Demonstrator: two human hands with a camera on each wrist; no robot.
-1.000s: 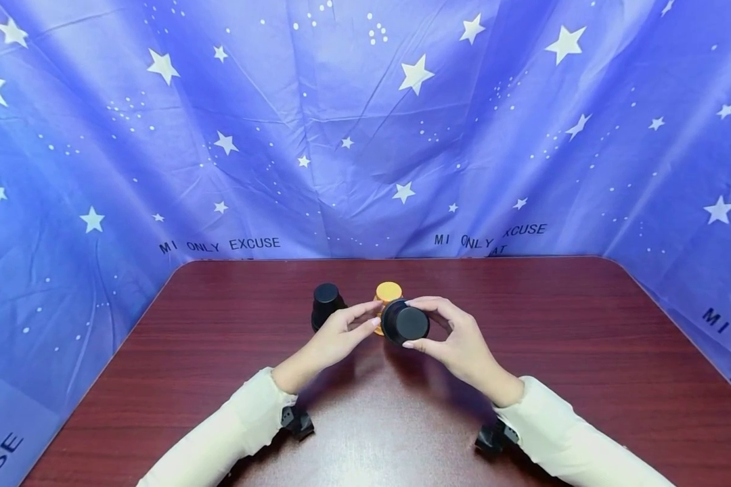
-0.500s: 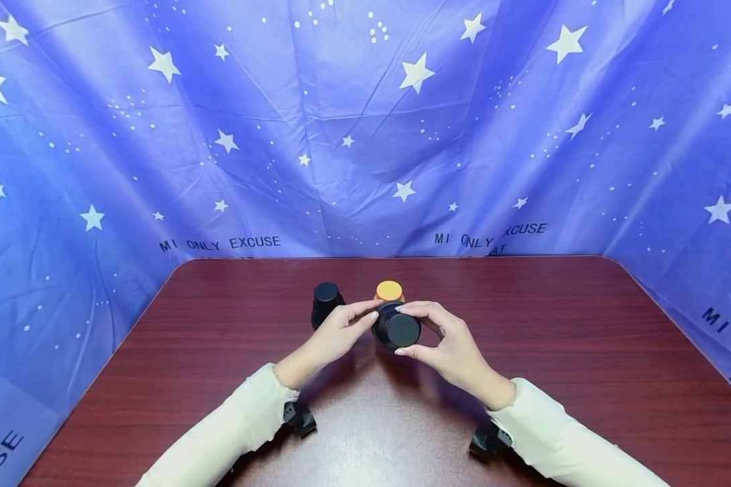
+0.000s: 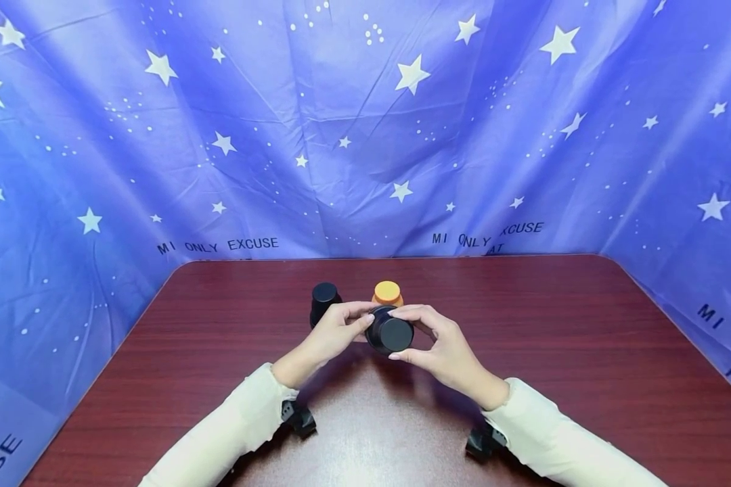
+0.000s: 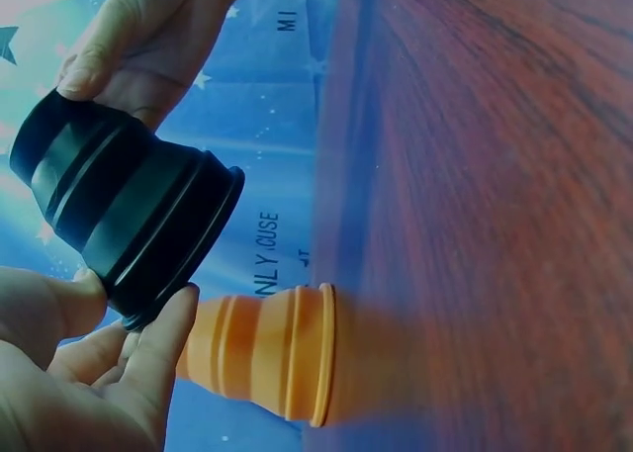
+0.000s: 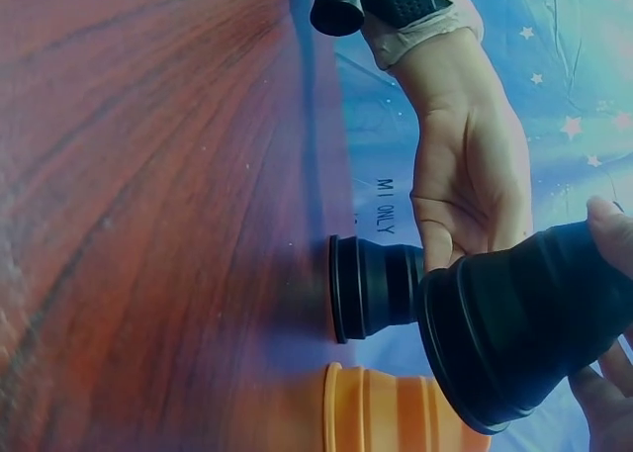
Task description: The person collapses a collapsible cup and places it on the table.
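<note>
Both hands hold a black collapsible cup (image 3: 396, 334) above the table, its wide rim tilted downward. My right hand (image 3: 446, 346) grips the narrow end between thumb and fingers. My left hand (image 3: 327, 337) pinches the wide rim, with the thumb on the outer wall, as the left wrist view shows. Behind the held cup, an orange collapsible cup (image 4: 262, 355) stands rim-down on the table, partly hidden in the head view. A second black cup (image 5: 374, 288) stands rim-down to its left, partly behind my left hand.
The brown wooden table (image 3: 560, 325) reaches back to a blue curtain (image 3: 353, 135) with white stars. Black wrist cameras are strapped under both sleeves, the left camera (image 3: 298, 418) and the right camera (image 3: 484, 441) sitting low over the table.
My right hand has brought the black cup left and slightly toward me. The left hand, earlier beside the rim, now pinches it. The two standing cups have stayed put.
</note>
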